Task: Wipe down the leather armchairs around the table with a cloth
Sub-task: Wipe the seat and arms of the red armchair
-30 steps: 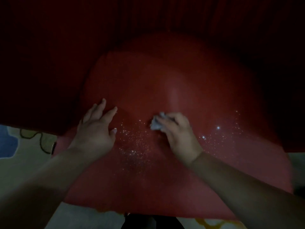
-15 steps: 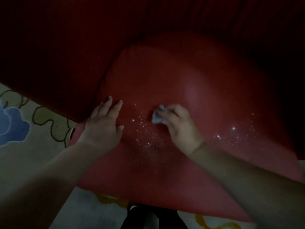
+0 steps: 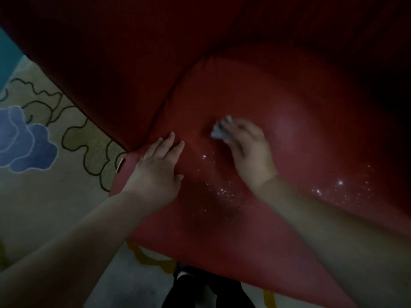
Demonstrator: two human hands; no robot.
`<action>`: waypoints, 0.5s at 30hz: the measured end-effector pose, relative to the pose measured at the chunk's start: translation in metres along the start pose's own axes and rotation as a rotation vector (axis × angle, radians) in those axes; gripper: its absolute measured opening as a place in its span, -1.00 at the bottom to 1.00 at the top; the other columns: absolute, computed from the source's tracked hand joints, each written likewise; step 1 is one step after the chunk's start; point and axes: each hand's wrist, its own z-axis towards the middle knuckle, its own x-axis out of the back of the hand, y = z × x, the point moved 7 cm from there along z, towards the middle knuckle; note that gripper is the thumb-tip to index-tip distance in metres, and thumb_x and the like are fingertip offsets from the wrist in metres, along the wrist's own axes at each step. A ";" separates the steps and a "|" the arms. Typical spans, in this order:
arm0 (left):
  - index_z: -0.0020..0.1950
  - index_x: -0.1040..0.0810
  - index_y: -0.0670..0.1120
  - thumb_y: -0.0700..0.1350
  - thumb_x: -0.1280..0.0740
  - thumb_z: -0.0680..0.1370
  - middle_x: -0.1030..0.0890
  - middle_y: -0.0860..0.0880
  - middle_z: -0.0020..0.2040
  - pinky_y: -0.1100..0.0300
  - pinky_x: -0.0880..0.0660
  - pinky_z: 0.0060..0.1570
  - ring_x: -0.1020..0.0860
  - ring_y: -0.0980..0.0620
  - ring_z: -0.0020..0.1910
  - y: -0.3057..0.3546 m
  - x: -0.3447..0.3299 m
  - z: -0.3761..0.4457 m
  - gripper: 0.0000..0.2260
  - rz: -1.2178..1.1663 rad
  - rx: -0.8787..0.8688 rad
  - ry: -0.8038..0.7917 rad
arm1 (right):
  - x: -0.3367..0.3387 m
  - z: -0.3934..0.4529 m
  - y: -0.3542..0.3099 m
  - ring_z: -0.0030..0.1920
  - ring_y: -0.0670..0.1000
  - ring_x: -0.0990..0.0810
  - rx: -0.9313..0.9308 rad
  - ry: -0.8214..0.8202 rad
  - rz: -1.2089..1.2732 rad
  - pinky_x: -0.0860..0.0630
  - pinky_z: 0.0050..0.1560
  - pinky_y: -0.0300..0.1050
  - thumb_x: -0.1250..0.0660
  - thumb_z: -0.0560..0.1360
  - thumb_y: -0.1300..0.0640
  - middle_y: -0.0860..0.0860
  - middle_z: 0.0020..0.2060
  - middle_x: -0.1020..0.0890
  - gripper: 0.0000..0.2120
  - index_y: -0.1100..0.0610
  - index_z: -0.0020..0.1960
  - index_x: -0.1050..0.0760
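— So, where is the cloth (image 3: 219, 131)?

— Bunched small in the right hand (image 3: 246, 152), fingers curled round it, pressed on the red seat (image 3: 300, 141) near the middle.

— And the left hand (image 3: 155, 172)?

— Flat on the seat near the armrest (image 3: 100, 70), fingers straight, holding nothing.

— How far along, would you say?

— Early on this chair, I'd judge. Bright specks (image 3: 222, 192), droplets or dust, lie on the leather between the hands and more off to the right, so that patch looks unwiped. The armrest and dark back are too dim to judge. No other chair shows; only the patterned carpet (image 3: 33, 138) beside this one.
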 end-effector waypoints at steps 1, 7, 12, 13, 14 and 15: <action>0.59 -0.01 0.08 -0.01 -0.32 0.55 0.13 0.13 0.59 0.05 0.02 0.53 0.14 0.09 0.55 0.000 0.000 -0.001 -0.30 -0.014 0.000 0.013 | -0.007 0.018 -0.002 0.30 0.14 -0.43 -0.042 -0.033 0.017 -0.27 0.38 -0.15 -0.30 0.52 0.30 0.16 0.27 -0.50 -0.65 0.20 0.31 -0.48; 0.58 -0.08 0.02 -0.05 -0.36 0.52 0.07 0.06 0.60 0.08 -0.01 0.51 0.08 0.04 0.56 -0.007 -0.001 -0.010 -0.30 -0.036 0.008 0.053 | -0.051 -0.040 -0.017 0.45 0.02 -0.27 0.114 -0.394 -0.103 -0.11 0.47 -0.11 -0.13 0.58 0.18 0.03 0.39 -0.41 -0.64 0.09 0.35 -0.44; 0.58 -0.10 0.02 -0.05 -0.36 0.51 0.04 0.06 0.60 0.12 0.01 0.49 0.07 0.02 0.56 -0.010 -0.004 -0.017 -0.30 -0.027 -0.017 0.064 | -0.019 -0.044 -0.022 0.11 0.06 -0.54 0.105 -0.175 0.040 -0.29 0.23 -0.44 -0.33 0.45 0.44 0.21 0.11 -0.58 -0.68 0.28 0.19 -0.56; 0.58 -0.10 0.02 -0.05 -0.36 0.51 0.04 0.06 0.60 0.12 0.01 0.49 0.06 0.02 0.56 -0.011 -0.005 -0.017 -0.30 -0.024 -0.019 0.072 | -0.013 -0.027 -0.018 0.12 0.02 -0.51 0.068 -0.088 0.042 -0.33 0.23 -0.38 -0.33 0.45 0.43 0.22 0.10 -0.55 -0.66 0.29 0.21 -0.54; 0.58 -0.10 0.02 -0.05 -0.36 0.51 0.03 0.06 0.60 0.12 0.01 0.49 0.06 0.02 0.56 -0.011 -0.006 -0.017 -0.30 -0.024 -0.021 0.082 | -0.010 -0.009 -0.016 0.16 0.03 -0.49 0.044 -0.031 0.021 -0.35 0.26 -0.30 -0.33 0.47 0.40 0.22 0.13 -0.53 -0.66 0.28 0.24 -0.52; 0.57 -0.11 0.02 -0.06 -0.37 0.51 0.02 0.05 0.60 0.11 0.01 0.49 0.05 0.01 0.56 -0.011 -0.007 -0.018 -0.30 -0.025 -0.024 0.094 | -0.012 0.006 -0.016 0.20 0.05 -0.47 0.030 -0.022 -0.003 -0.32 0.30 -0.25 -0.33 0.49 0.35 0.20 0.16 -0.52 -0.65 0.26 0.27 -0.50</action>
